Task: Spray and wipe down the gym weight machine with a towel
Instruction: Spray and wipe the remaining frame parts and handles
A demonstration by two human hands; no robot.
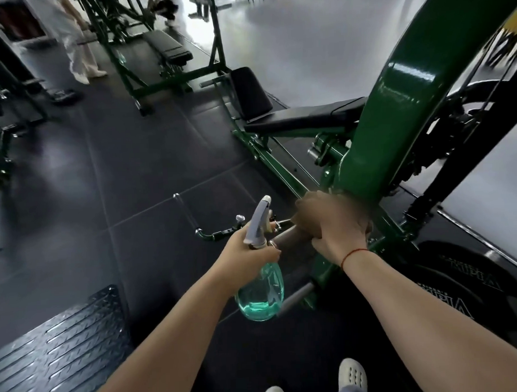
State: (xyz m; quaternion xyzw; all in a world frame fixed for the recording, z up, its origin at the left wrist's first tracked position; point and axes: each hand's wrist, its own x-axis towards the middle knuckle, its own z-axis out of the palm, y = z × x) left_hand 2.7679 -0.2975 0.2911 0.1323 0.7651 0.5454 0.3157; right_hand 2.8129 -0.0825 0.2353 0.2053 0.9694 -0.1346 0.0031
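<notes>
Raised lettering on the black weight plate (471,288) at lower right, skewed and not readable. No legible label on the spray bottle (262,295).

Dark rubber floor tiles (134,185) underfoot, with a ribbed tread plate (66,343) at lower left and a pale glossy floor (304,33) beyond. Farther off, another green machine (158,52) and a standing person in white trousers (79,55).

Left hand (247,255) wrapped round the neck of the clear teal bottle just below its grey trigger head, the bottle upright with a little liquid at the bottom. Right hand (334,222), blurred, curled over the grey peg (285,237) where it meets the green frame (400,103) of the weight machine; impossible to tell whether a towel lies under the fingers. Red string (353,254) at that wrist.

Open floor to the left of the frame; black bench pad (307,118) close behind it; white shoes (353,374) at the bottom edge.
</notes>
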